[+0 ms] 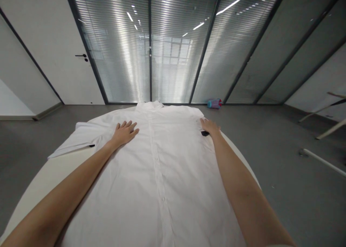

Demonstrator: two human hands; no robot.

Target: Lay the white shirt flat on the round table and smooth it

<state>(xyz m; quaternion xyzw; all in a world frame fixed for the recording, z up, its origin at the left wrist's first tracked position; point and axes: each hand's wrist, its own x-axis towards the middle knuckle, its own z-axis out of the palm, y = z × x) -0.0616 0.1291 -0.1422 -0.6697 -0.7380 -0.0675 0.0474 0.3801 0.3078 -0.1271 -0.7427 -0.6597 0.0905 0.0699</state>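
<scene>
A white button-up shirt (135,178) lies spread front side up, its collar at the far edge and its button strip running down the middle. My left hand (124,132) rests flat on the upper left chest of the shirt, fingers spread. At the shirt's right shoulder edge is my right hand (210,126), fingers stretched out over the cloth; part of them is hard to make out. A small black piece (205,133) shows beside my right wrist. The shirt's left sleeve reaches out to the left, while the right sleeve is not visible.
The shirt lies on a pale table (62,171) with a rounded edge. Beyond stands a glass partition with blinds (173,52) and a white door (67,74). A blue and red object (214,103) lies on the floor by the glass. Pale furniture legs (324,162) stand at right.
</scene>
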